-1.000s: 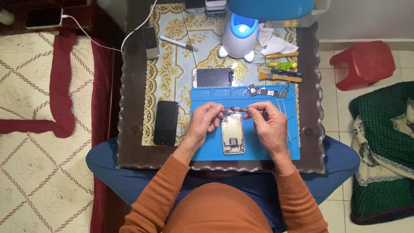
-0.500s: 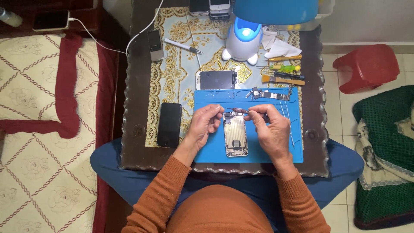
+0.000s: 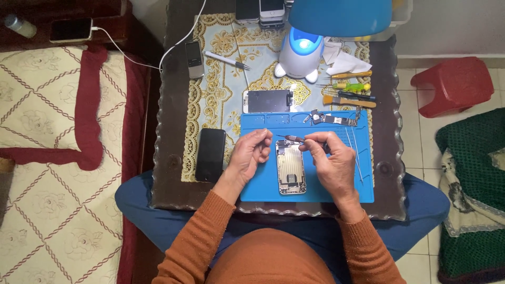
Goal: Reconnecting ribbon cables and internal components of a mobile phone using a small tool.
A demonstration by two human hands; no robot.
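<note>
on blue mat (image 3: 263, 184), near edge of surface (image 3: 173, 105): opened phone chassis (image 3: 290, 168), screen (image 3: 267, 101) already off, far. right hand (image 3: 331, 160) fingers clamped on thin tool (image 3: 292, 138); left hand (image 3: 251, 155) fingers curled together, contents not discernible. internals remain.

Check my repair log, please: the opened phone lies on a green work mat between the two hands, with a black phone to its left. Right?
Not quite: the head view shows the work mat is blue, not green. The opened phone does lie on it between the left hand and right hand, with the black phone to its left.
</note>
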